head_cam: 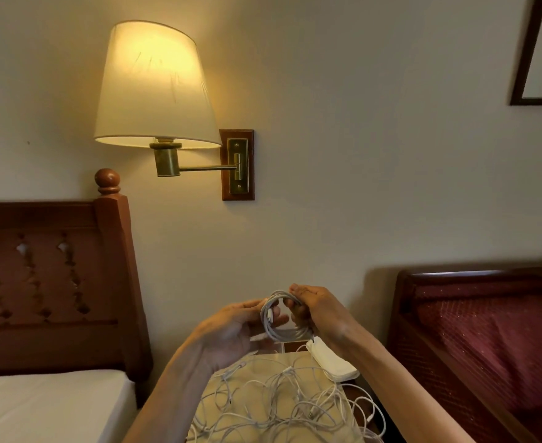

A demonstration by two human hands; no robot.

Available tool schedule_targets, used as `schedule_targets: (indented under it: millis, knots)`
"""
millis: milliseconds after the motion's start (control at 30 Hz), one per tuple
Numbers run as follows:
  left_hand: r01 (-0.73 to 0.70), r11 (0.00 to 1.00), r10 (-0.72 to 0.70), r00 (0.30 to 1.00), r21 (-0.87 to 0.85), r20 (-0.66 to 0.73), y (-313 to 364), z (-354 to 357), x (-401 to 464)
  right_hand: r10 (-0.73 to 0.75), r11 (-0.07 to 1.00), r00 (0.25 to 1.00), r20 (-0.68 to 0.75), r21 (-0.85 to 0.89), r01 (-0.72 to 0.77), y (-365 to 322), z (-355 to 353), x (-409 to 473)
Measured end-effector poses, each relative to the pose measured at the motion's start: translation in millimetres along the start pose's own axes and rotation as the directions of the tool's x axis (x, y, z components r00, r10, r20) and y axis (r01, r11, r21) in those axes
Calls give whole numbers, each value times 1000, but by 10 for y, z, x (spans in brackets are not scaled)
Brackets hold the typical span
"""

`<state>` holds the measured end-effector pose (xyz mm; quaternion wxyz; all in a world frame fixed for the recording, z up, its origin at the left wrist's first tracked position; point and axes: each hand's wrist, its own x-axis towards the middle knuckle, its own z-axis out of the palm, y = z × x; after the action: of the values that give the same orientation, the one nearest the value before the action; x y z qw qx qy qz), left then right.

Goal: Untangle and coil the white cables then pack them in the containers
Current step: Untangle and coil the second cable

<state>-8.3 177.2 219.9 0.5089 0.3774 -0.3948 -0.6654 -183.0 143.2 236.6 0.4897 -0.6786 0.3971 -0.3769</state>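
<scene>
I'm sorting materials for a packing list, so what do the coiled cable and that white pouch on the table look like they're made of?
Coiled cable: likely smooth white plastic or rubber sheathing; it bends into tight, even loops with a slight sheen. White pouch: probably woven fabric with a matte, soft-looking surface, though its texture is too blurred to be sure.

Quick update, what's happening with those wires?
Both hands, left and right, hold one coiled cable. Tangled cables on table. White pouch beside.

Two hands (231,330), one coiled cable (279,321), one tangled cable heap (282,401), one white pouch (332,362), one lamp (154,87)
</scene>
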Motion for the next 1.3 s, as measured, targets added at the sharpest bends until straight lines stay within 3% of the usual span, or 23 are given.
schedule_targets:
  millis: [133,333,433,567,633,700,800,867,933,1000,1167,1300]
  knots:
    - [-31,999,33,999,-37,40,-84,25,-7,6,997,997,-82,-79,-12,72,24,57]
    - [-345,856,395,917,384,-55,-237,85,66,-7,1000,995,-98,9,8,129,77,55]
    - [-410,630,603,793,660,-84,-304,33,135,-37,999,994,-104,35,41,125,104,38]
    - [-309,217,887,458,926,-55,-346,54,116,-24,997,990,-137,65,33,164,130,45]
    - [-212,81,902,432,974,19,-371,32,134,-4,997,988,-152,81,17,195,139,53]
    - [-182,22,893,445,983,62,-402,-15,176,15,997,986,-166,78,-2,224,135,60]
    - [-257,142,826,563,956,29,-423,-84,189,62,996,985,-159,79,-50,273,102,78]
    - [-322,370,724,688,872,-53,-412,-51,144,104,991,987,-126,96,-92,302,76,87]
    - [-347,649,577,805,677,-140,-399,14,98,135,986,985,-106,115,-122,329,43,91]
    - [-335,812,460,871,478,-172,-379,95,22,149,979,985,-90,151,-134,345,6,98]
    - [-378,840,454,883,389,-123,-383,232,-80,132,954,990,-54,279,-112,320,-115,117]
    - [-339,896,401,895,288,-194,-423,134,-11,111,956,993,43,267,-119,328,-154,88]
